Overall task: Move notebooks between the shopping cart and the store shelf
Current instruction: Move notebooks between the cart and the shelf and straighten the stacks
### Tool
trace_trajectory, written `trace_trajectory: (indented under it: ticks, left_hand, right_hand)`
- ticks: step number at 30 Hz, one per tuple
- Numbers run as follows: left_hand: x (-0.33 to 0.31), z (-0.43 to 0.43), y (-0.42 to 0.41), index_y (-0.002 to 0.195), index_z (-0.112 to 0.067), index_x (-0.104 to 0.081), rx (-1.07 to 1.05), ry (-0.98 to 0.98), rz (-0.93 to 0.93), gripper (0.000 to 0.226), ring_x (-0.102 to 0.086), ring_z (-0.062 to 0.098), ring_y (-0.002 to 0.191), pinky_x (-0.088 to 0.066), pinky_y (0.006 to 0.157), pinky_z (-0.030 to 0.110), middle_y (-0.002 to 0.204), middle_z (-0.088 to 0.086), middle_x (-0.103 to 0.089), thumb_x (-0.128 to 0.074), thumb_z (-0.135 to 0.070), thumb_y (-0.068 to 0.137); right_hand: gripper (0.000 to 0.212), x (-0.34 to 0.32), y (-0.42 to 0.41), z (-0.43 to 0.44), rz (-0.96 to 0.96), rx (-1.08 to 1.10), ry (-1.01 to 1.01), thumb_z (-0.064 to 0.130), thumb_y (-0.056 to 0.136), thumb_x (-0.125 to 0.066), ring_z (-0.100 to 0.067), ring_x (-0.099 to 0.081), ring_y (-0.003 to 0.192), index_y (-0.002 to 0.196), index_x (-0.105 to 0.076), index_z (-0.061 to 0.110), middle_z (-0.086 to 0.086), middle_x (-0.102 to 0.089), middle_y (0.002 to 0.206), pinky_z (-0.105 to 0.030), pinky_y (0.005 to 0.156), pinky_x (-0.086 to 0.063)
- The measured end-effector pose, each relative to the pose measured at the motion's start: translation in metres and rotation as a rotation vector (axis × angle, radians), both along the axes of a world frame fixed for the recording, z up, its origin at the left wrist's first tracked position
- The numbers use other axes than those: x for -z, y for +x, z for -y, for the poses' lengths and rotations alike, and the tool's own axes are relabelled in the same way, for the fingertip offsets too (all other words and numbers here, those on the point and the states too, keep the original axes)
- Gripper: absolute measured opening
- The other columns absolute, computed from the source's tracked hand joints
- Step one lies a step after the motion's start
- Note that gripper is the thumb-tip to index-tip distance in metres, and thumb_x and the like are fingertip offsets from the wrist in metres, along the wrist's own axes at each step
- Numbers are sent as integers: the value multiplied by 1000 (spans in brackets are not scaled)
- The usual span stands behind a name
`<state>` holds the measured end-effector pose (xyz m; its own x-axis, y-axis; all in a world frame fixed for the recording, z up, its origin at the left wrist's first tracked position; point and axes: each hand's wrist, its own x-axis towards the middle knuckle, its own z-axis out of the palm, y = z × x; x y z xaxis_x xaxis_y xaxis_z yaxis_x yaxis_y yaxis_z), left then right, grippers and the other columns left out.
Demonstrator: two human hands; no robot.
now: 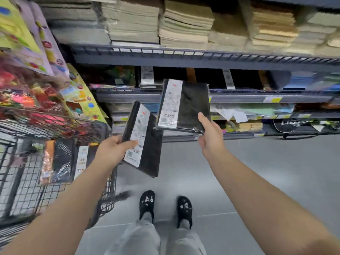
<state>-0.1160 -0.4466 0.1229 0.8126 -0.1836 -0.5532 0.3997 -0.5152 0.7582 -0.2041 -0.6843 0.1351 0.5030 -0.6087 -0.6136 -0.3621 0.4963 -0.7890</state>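
Observation:
I hold two black notebooks, each wrapped in clear film with a white label strip. My left hand [112,151] grips the lower notebook [147,144] by its left edge, tilted, just right of the cart. My right hand [209,135] pinches the bottom right corner of the upper notebook [191,103], raised in front of the middle shelf [239,98]. The wire shopping cart [55,190] stands at lower left, and two more black notebooks [60,162] lie flat on its floor.
The top shelf [184,57] carries tall stacks of pale paper pads. Lower shelves hold dark and coloured stationery with price tags. Colourful packaged goods [27,80] hang at the left above the cart. Grey floor and my black slippers [147,203] are below.

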Motion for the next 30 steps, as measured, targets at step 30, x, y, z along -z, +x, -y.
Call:
trace_trajectory:
  ticks: [30]
  left_hand:
    - [106,42,18,86,-5,-73,-228,-251,-34,27,-71,30,88,-52,87,44,87,11,-75,-82,-25,69]
  right_hand:
    - [44,118,186,40,177,-128,-518,22,82,-72,-25,-55,66,77,-29,24,6,-47,62,-40,79,-50]
